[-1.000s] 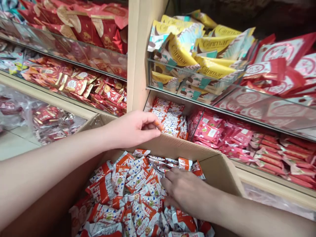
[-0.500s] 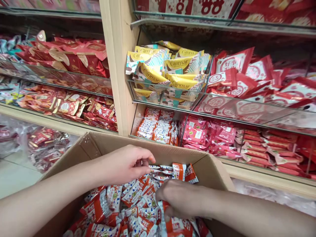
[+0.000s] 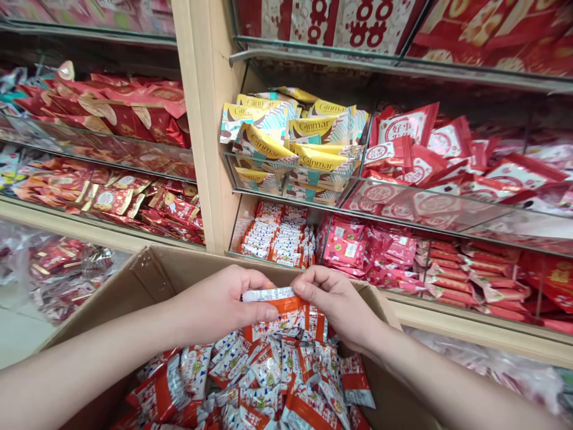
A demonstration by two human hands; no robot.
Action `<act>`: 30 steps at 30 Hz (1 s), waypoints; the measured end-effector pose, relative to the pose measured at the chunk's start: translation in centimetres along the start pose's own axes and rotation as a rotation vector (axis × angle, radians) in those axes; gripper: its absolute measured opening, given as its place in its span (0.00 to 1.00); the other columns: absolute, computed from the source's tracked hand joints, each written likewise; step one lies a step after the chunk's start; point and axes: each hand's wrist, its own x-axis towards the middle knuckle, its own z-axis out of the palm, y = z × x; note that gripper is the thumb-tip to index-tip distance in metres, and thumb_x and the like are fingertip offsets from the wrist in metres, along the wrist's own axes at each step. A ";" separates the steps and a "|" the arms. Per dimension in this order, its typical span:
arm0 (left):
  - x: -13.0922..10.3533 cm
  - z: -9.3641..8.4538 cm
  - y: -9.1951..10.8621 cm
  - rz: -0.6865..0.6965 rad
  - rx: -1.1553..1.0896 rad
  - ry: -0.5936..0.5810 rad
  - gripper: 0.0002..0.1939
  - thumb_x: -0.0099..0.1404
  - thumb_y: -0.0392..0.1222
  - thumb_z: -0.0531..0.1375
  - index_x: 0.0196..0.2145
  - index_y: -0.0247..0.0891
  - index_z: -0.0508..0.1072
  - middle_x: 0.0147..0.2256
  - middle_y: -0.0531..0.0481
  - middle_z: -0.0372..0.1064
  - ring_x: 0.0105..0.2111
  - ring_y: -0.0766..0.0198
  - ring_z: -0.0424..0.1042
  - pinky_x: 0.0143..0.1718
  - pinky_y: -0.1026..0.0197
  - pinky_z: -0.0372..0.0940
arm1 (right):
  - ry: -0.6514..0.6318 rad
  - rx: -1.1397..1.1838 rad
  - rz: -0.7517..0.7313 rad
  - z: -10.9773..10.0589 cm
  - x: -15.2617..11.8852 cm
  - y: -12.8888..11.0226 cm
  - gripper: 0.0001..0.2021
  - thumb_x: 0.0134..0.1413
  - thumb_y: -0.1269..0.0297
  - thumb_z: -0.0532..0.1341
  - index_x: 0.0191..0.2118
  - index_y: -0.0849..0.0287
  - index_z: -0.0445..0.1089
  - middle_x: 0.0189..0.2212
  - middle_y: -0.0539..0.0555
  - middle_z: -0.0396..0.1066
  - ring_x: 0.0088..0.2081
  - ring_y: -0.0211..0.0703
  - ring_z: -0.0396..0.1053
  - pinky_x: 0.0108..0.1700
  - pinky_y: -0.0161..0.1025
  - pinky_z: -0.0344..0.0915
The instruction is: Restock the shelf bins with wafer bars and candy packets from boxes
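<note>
Between my two hands, above the cardboard box [image 3: 170, 269], is a small orange-and-white wrapped snack packet [image 3: 286, 306]. My left hand [image 3: 233, 301] pinches its left end, thumb in front and fingers behind. At the packet's upper right edge, the thumb and fingers of my right hand [image 3: 333, 301] are closed on it. Below both hands, the box holds a loose heap of matching snack packets [image 3: 268, 364], lying at many angles.
Behind the box, a bottom shelf compartment holds stacked orange-and-white packets [image 3: 280, 236]. Above it are yellow Ginmar packets [image 3: 313, 128]; red-and-white packets [image 3: 403, 134] lie to their right. A wooden post [image 3: 199, 119] divides the shelves. Plastic bags of packets [image 3: 67, 269] sit at left.
My right hand has risen from the heap and come up beside my left hand. A packet is now held between both hands. The view has shifted slightly.
</note>
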 end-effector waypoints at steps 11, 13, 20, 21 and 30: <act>-0.5 -0.1 0.6 -0.017 -0.267 0.047 0.18 0.54 0.42 0.62 0.43 0.39 0.66 0.31 0.55 0.71 0.28 0.67 0.70 0.29 0.66 0.62 | -0.066 0.062 0.026 -0.1 -0.1 -0.2 0.14 0.39 0.63 0.68 0.30 0.62 0.63 0.22 0.47 0.68 0.21 0.31 0.65 0.26 0.31 0.66; -0.5 -0.2 0.5 -0.040 -0.237 -0.006 0.13 0.55 0.42 0.60 0.39 0.37 0.67 0.28 0.55 0.70 0.25 0.68 0.69 0.25 0.67 0.61 | -0.069 0.079 0.027 -0.2 0.0 -0.3 0.14 0.38 0.64 0.68 0.31 0.62 0.64 0.23 0.47 0.69 0.22 0.31 0.66 0.26 0.30 0.66; -0.1 -0.9 0.2 0.127 0.035 0.104 0.07 0.56 0.37 0.56 0.33 0.36 0.72 0.24 0.55 0.69 0.24 0.68 0.66 0.29 0.64 0.63 | -0.076 -0.055 -0.179 -0.3 -0.3 0.2 0.12 0.41 0.69 0.66 0.28 0.57 0.60 0.24 0.45 0.69 0.24 0.33 0.68 0.28 0.32 0.67; -0.1 -1.0 0.3 0.162 0.075 0.131 0.07 0.56 0.36 0.56 0.33 0.37 0.73 0.25 0.55 0.70 0.26 0.67 0.67 0.30 0.64 0.63 | -0.056 -0.128 -0.255 -0.4 -0.4 0.3 0.11 0.42 0.70 0.65 0.29 0.56 0.61 0.24 0.45 0.68 0.25 0.33 0.68 0.28 0.32 0.67; -0.9 -0.6 0.8 -0.107 -0.573 0.127 0.22 0.57 0.53 0.57 0.46 0.39 0.64 0.35 0.46 0.71 0.34 0.60 0.71 0.34 0.57 0.66 | -0.031 -0.739 -0.887 -1.5 -1.0 0.1 0.14 0.44 0.85 0.54 0.32 0.58 0.64 0.34 0.53 0.69 0.36 0.35 0.69 0.36 0.32 0.66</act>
